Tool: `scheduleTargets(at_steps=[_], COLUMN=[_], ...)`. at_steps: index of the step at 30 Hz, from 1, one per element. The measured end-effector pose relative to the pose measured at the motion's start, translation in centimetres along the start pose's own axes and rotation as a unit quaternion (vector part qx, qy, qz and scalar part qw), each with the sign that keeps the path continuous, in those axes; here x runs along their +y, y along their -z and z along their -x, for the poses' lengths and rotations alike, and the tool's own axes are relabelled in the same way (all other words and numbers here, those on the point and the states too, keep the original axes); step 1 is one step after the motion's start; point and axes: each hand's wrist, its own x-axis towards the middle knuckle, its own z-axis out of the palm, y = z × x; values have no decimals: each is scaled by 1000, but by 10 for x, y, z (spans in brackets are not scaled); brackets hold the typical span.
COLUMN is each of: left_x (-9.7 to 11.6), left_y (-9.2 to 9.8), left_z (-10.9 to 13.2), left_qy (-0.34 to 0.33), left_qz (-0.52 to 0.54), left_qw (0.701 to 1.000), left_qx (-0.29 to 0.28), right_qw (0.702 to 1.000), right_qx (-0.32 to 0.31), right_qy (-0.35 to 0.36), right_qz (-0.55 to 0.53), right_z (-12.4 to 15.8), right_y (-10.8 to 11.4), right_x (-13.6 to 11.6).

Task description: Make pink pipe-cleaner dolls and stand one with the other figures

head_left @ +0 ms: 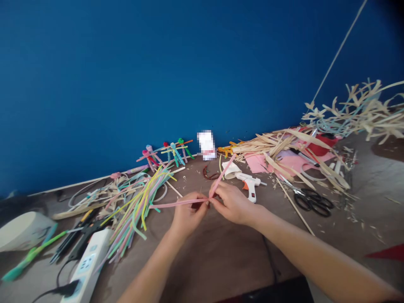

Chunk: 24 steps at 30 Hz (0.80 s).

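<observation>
My left hand point(188, 212) and my right hand point(232, 203) meet over the brown table point(214, 252), both pinched on a pink pipe cleaner point(176, 203). One end of it runs left from my fingers. The other end angles up and right toward a white glue gun point(251, 184). A pile of pastel pipe cleaners point(139, 202) lies just left of my left hand.
Small pipe-cleaner figures point(167, 152) stand against the blue wall. Dried straw strips point(284, 145) and pink paper point(285, 162) lie at the right, with black scissors point(312, 201) nearer me. A white power strip point(86, 265), pliers point(74, 240) and a white roll point(20, 229) sit at the left.
</observation>
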Motion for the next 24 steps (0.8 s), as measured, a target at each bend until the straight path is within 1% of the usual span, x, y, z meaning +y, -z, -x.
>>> scheduleTargets(at_steps=[2, 4, 6, 8, 10, 11, 12, 13, 14, 16, 17, 18, 20, 22, 24], left_x=[-1, -2, -2, 0, 2, 2, 2, 2, 1, -2, -3, -5, -9, -12, -14], left_y=[4, 9, 14, 18, 18, 17, 16, 13, 10, 4, 1, -2, -8, -13, -19], left_z=[2, 4, 5, 5, 3, 2, 0, -2, -3, -3, -3, -2, 2, 5, 7], left_qy=[-74, -110, -117, -106, -76, -47, -5, 45, 102, 204, 238, 260, 277, 277, 277], left_qz=[-84, -128, -128, -94, -49, -21, 16, 61, 112, 214, 255, 284, 310, 307, 308], left_qw=[994, 985, 983, 988, 995, 998, 1000, 997, 988, 955, 937, 923, 909, 910, 910], left_qx=[-5, -30, -57, -64, -43, -25, -10, -1, -2, -9, -8, -2, 20, 23, 18], right_qw=[999, 993, 978, 947, 896, 872, 857, 856, 865, 884, 886, 882, 861, 846, 840], right_qx=[-6, -19, -42, -68, -86, -85, -73, -54, -35, -15, -16, -22, -31, -29, -26], right_qy=[-43, -110, -173, -234, -297, -323, -336, -334, -321, -294, -294, -304, -343, -365, -371], right_qz=[-12, -45, -111, -211, -319, -359, -383, -390, -384, -362, -358, -360, -374, -387, -395], right_z=[-2, -3, -6, -9, -11, -11, -12, -11, -10, -6, -4, -2, 3, 7, 10], right_y=[-3, -7, -11, -14, -17, -18, -19, -20, -21, -22, -23, -23, -26, -29, -33], right_x=[-1, -1, -1, -1, -1, -1, -1, -1, 0, 2, 4, 7, 11, 15, 19])
